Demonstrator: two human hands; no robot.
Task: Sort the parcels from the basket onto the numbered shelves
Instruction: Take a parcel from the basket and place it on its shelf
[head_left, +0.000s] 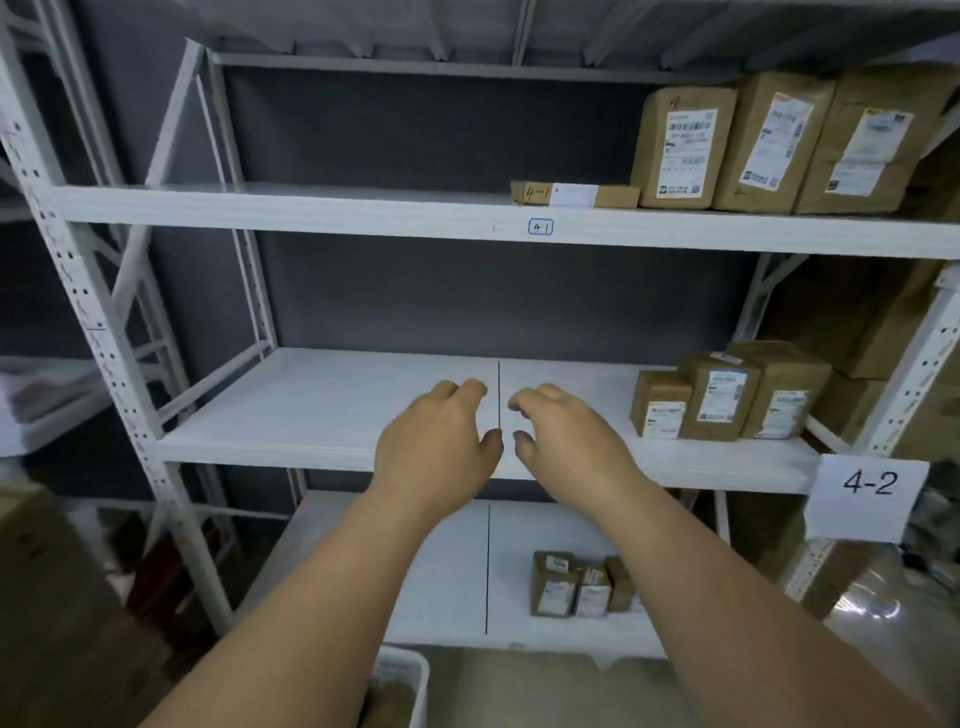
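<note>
Head view is showing both hands, left hand (434, 439) and right hand (563, 436), hanging loosely curled and holding nothing over shelf 4-2 (322, 410). Parcels (722, 395) are standing at 3 o'clock; basket (402, 675) is at 6 o'clock. Risk, I think: misreading a label and choosing a wrong shelf.

Basket (410, 675) cut off at bottom edge; contents perhaps parcels.
</note>
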